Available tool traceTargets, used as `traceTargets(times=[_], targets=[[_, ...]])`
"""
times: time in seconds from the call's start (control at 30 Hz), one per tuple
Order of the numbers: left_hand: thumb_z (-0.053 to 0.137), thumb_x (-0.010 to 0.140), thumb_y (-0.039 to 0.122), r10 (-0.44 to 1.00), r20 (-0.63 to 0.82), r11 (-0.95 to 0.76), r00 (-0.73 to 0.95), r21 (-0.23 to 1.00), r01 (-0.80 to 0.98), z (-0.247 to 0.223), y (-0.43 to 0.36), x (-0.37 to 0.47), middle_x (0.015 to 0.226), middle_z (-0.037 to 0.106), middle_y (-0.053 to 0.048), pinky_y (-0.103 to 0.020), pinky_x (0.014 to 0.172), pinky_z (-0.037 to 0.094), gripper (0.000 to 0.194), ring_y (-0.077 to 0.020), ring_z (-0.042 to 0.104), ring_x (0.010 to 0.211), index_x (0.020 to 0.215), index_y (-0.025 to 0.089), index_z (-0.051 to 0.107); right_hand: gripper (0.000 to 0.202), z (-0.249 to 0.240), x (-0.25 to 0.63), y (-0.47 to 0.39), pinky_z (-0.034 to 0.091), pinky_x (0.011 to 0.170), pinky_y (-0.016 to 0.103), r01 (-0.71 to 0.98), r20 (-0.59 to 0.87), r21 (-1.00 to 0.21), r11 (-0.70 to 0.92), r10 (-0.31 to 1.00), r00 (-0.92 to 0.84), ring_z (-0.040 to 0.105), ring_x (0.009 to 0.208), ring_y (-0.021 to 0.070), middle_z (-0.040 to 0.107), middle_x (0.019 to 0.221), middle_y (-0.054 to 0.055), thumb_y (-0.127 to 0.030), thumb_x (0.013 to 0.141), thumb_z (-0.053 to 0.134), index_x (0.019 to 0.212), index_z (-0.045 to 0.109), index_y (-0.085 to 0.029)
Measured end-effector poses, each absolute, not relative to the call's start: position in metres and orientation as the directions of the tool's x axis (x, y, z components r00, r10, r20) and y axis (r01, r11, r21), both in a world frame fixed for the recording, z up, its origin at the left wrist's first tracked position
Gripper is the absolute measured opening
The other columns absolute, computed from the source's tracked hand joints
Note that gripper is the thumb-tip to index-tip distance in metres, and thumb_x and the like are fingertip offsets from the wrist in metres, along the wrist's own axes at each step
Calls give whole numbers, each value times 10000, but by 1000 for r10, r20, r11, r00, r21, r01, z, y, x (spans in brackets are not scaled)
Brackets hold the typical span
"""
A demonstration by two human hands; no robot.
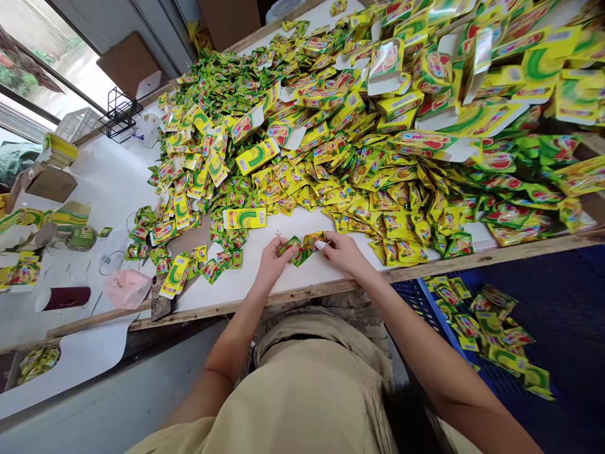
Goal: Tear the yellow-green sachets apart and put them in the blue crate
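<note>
Above the table's front edge, my left hand [275,260] pinches a green candy packet [297,253] with a red fruit print. Its fingers are closed, with the thumb on top. My right hand [342,253] is closed on a yellow-orange candy packet [312,239], which touches or overlaps the green one; whether the two are joined I cannot tell. Something white [322,245] shows at the right fingertips, too small to name. Just behind the hands lies a yellow carton [244,218], beside a heap of small yellow packets [350,222].
Flattish yellow cartons [326,101] and green packets [222,88] pile across the white table [236,287]. A blue crate [432,302] with packets stands low at right. At left are a phone [162,301], a pink bag [126,288], a dark red cup [66,297] and a black wire rack [118,113].
</note>
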State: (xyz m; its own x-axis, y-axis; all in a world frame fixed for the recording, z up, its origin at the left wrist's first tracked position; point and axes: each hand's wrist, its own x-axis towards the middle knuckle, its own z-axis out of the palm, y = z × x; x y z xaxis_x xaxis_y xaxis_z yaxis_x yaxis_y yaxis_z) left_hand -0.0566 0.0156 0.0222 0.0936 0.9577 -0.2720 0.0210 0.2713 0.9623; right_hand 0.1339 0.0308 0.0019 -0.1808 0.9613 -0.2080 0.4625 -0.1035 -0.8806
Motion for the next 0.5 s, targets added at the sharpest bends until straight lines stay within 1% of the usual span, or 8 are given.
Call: traceTargets(times=[0.07,0.13,0.17,0.23,0.3,0.37,0.43,0.5], targets=[[742,676,412,962,-263,266,68,964,-32,28,12,-50,722,580,19,-210,588,443,336,-81,520,646,792,158,556,234,3,132,27,347,520,256,302,-241,-937,-175,950,-198,481,522,137,492,537,-26,-383,785,516,641,438,-215],[763,653,404,961,-274,275,24,957,-96,32,9,-43,730,587,18,-209,574,457,350,-81,530,643,791,158,556,244,5,131,23,348,518,253,206,-202,-964,-166,965,-167,473,523,128,461,546,-38,-395,762,552,649,430,-216],[768,645,407,958,-288,286,0,949,-130,33,8,-41,733,592,18,-211,564,463,360,-82,536,637,793,159,554,251,5,131,22,336,514,250,198,-166,-970,-138,977,-133,450,523,121,436,550,-44,-392,752,570,646,426,-216],[773,636,414,947,-318,306,-37,934,-186,35,5,-39,739,605,15,-214,546,469,376,-85,550,625,801,159,551,268,6,132,21,303,506,247,236,-103,-968,-83,992,-75,386,525,107,385,554,-51,-386,741,596,627,424,-213],[783,621,410,940,-337,320,-51,924,-207,36,3,-39,747,620,9,-206,531,464,388,-86,561,621,806,157,554,282,6,133,20,285,502,246,258,-82,-964,-60,994,-76,351,537,103,369,564,-49,-393,732,618,616,440,-208],[797,603,398,934,-354,339,-42,919,-203,36,1,-39,747,627,6,-193,516,449,396,-82,561,613,804,153,561,296,7,133,20,286,481,243,185,-121,-978,-94,982,-142,348,524,99,377,566,-51,-425,709,647,631,463,-207],[806,590,390,930,-365,353,-25,914,-201,36,0,-38,737,625,9,-188,510,443,398,-76,553,601,796,150,564,318,9,130,20,296,446,237,48,-183,-983,-177,959,-215,352,482,90,390,558,-60,-473,687,666,675,490,-209],[807,589,389,932,-363,352,-15,912,-212,35,-1,-36,724,618,14,-193,513,448,396,-75,548,596,783,149,559,338,13,127,18,324,424,233,-68,-229,-965,-252,942,-246,375,443,83,410,553,-66,-508,685,664,715,509,-209]])
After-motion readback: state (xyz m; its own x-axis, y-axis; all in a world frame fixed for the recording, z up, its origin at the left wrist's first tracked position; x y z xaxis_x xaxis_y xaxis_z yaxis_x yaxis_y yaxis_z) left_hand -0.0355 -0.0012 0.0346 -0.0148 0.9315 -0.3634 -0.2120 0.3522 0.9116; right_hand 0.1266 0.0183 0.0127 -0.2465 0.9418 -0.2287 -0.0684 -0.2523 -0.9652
